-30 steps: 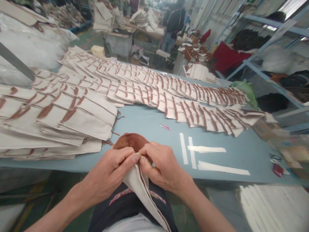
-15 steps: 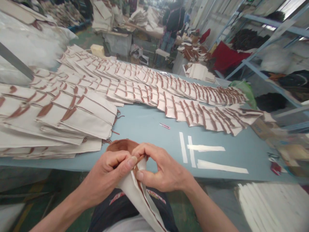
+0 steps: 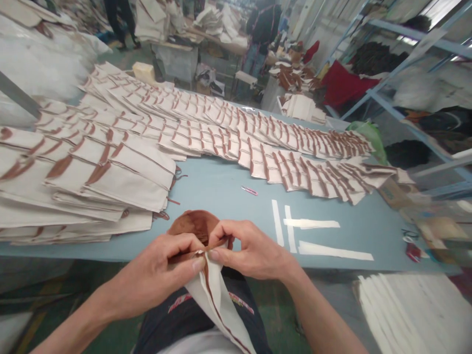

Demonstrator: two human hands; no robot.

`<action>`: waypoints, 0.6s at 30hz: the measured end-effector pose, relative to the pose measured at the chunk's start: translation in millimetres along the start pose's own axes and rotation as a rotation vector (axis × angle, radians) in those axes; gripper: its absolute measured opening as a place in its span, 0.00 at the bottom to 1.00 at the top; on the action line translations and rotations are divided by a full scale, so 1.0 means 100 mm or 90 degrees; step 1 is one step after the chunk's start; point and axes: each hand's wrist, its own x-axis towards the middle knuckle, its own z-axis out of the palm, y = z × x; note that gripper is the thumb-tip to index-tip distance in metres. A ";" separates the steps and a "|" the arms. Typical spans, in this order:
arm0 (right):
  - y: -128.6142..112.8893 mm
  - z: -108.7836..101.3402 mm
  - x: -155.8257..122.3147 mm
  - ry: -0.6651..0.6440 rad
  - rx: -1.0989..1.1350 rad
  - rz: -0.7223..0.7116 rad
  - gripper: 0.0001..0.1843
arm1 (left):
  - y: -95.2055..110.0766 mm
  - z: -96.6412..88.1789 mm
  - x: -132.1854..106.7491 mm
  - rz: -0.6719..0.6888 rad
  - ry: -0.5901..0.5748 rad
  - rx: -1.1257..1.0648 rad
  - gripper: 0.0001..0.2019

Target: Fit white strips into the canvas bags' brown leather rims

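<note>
A cream fabric piece with brown trim (image 3: 217, 300) hangs from my hands over my lap, its brown curved part (image 3: 193, 223) resting at the table's front edge. My left hand (image 3: 162, 270) pinches the piece's edge between thumb and forefinger. Close beside it, my right hand (image 3: 247, 248) pinches the same edge, thumb and forefinger together. The fingertips of both hands nearly meet at the seam. Small pink-handled snips or a similar tool (image 3: 250, 190) lie on the blue table beyond my hands.
Stacks of cream pieces with brown trim (image 3: 129, 187) cover the table's left and back. Several white strips (image 3: 317, 223) lie to the right, with a red item (image 3: 413, 251) farther over. White material (image 3: 409, 309) is stacked at lower right. A person (image 3: 260, 34) stands in the background.
My hands have drawn slightly apart along the edge, and the brown curved part has opened wider. A person's legs now show at the upper left.
</note>
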 end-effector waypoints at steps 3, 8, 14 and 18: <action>0.03 -0.02 0.02 0.007 -0.021 -0.011 0.04 | 0.06 -0.04 0.11 -0.007 -0.040 0.043 0.23; 0.17 -0.13 0.12 0.057 -0.003 -0.045 0.05 | 0.13 -0.08 0.33 0.011 -0.026 0.061 0.25; 0.23 -0.31 -0.02 0.199 -0.027 0.016 0.16 | 0.26 -0.19 0.79 -0.028 -0.002 -0.086 0.25; 0.28 -0.40 -0.10 0.150 -0.174 0.070 0.13 | 0.27 -0.35 1.10 -0.081 -0.026 -0.120 0.25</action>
